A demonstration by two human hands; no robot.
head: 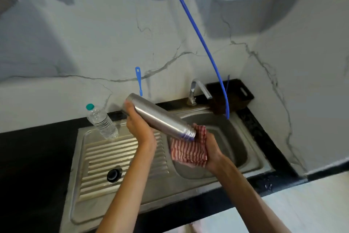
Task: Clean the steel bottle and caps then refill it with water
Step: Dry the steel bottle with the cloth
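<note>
The left hand [138, 125] curls its fingers round the base end of the steel bottle [158, 117], which it holds tilted over the sink [255, 159], base up toward the back wall and open threaded mouth down to the right. The right hand [211, 149] grips a red-and-white striped cloth [188, 149], bunched in its closed fingers and pressed against the bottle's mouth; the cloth hides most of those fingers.

One black cap [113, 175] lies on the ribbed draining board [98, 159], toward its front edge and well apart from both hands. One clear plastic bottle [102, 122] with a green top stands at the board's back left corner. One tap [198, 91] rises at the sink's back edge, with a dark tray [239, 93] just to its right. One blue hose [204, 43] hangs down to the basin's back rim, crossing in front of the tray. One small blue brush [138, 80] hangs on the wall behind the steel bottle.
</note>
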